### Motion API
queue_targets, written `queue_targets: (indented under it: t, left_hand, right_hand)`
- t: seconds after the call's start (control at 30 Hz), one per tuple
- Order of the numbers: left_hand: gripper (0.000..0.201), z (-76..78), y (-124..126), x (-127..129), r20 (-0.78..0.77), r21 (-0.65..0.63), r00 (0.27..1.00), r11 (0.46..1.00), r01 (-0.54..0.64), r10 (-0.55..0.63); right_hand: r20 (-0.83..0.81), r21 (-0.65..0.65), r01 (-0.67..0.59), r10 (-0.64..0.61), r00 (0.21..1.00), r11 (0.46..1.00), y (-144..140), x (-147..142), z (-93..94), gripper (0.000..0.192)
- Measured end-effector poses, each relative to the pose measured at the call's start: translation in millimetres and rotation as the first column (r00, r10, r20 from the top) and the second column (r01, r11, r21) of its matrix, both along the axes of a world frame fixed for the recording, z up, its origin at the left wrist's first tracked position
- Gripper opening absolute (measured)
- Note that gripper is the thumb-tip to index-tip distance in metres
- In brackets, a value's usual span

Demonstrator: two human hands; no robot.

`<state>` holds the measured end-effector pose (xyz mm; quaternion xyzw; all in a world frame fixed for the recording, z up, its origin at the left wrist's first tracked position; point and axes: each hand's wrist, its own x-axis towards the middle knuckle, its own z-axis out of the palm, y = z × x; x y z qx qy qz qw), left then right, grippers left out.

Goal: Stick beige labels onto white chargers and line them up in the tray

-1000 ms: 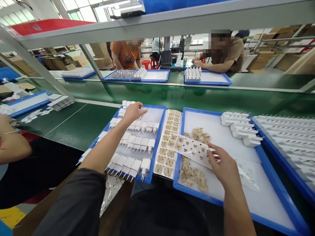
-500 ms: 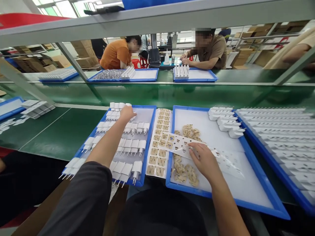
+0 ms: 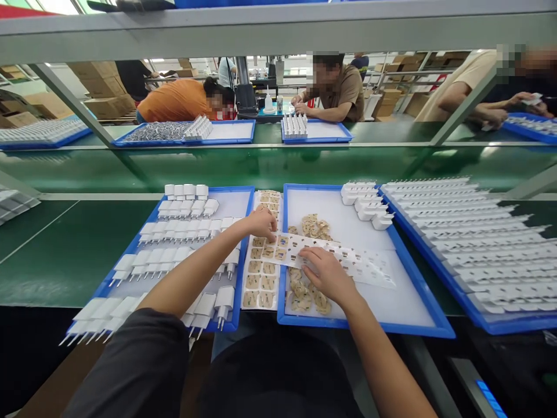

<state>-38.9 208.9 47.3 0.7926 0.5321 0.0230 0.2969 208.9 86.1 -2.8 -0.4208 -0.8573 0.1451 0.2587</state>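
My left hand [image 3: 262, 222] is closed in a pinch at the left end of a partly used sticker sheet [image 3: 335, 249]. Whatever it pinches is hidden by the fingers. My right hand [image 3: 326, 271] grips the sheet near its middle, fingers on top and thumb by the near edge. Tan stickers remain at the sheet's left end; the rest is bare backing with small cutouts. Beneath lies another stack of sticker sheets [image 3: 260, 283], between two blue-rimmed trays. White plug chargers [image 3: 163, 231] stand in rows in the left tray [image 3: 246, 244]. Crumpled tan pieces [image 3: 314, 225] lie in the right tray [image 3: 418, 296].
More white chargers [image 3: 365, 194] sit at the right tray's far corner. Farther right, another tray [image 3: 439, 290] holds dense rows of white parts. A metal shelf frame [image 3: 278, 35] crosses overhead. Beyond the green belt [image 3: 278, 168], several people work near other trays [image 3: 237, 130].
My left hand has moved right and nearer, from the far charger row to the sticker sheet. My right hand stays on the sheet. The view has turned right.
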Motion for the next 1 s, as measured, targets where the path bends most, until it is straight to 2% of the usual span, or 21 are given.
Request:
queue_targets:
  t: [0.1, 0.2, 0.37, 0.57, 0.67, 0.83, 0.93, 1.0]
  left_hand:
    - [0.036, 3.3, -1.5, -6.7, 0.096, -0.091, 0.995, 0.996, 0.022, -0.013]
    - [0.037, 6.6, -10.0, -8.6, 0.266, -0.191, 0.964, 0.979, 0.071, -0.018]
    - [0.037, 11.3, -33.0, 3.0, 0.492, -0.259, 0.870, 0.956, 0.138, 0.007]
    - [0.034, 18.2, -52.2, 14.1, 0.660, -0.358, 0.748, 0.905, 0.228, 0.073]
    - [0.037, 18.8, -55.6, 15.0, 0.684, -0.397, 0.718, 0.890, 0.222, 0.126]
    - [0.040, 18.7, -58.4, 16.8, 0.672, -0.427, 0.722, 0.883, 0.195, 0.166]
    - [0.039, 18.7, -55.6, 16.6, 0.655, -0.417, 0.739, 0.891, 0.180, 0.157]
    - [0.037, 18.1, -51.1, 13.1, 0.595, -0.356, 0.797, 0.923, 0.144, 0.104]
  right_hand:
    - [0.016, 0.009, 0.004, -0.004, 1.000, 1.000, -1.2, -2.6, -0.6, 0.026]
    - [-0.051, 0.038, 0.031, -0.029, 0.998, 0.999, -2.3, -7.3, 3.0, 0.027]
    - [-0.281, 0.147, 0.120, -0.075, 0.957, 0.982, -2.1, -19.2, 16.8, 0.027]
    - [-0.396, 0.176, 0.159, -0.078, 0.915, 0.971, -3.3, -21.9, 24.4, 0.023]
    - [-0.412, 0.189, 0.163, -0.072, 0.908, 0.968, -5.6, -20.5, 24.5, 0.021]
    - [-0.395, 0.254, 0.148, -0.037, 0.918, 0.956, -6.1, -20.0, 21.9, 0.018]
    - [-0.414, 0.286, 0.136, -0.005, 0.910, 0.948, -6.5, -18.4, 20.8, 0.016]
    - [-0.467, 0.286, 0.129, 0.021, 0.884, 0.949, -7.9, -15.7, 22.3, 0.015]
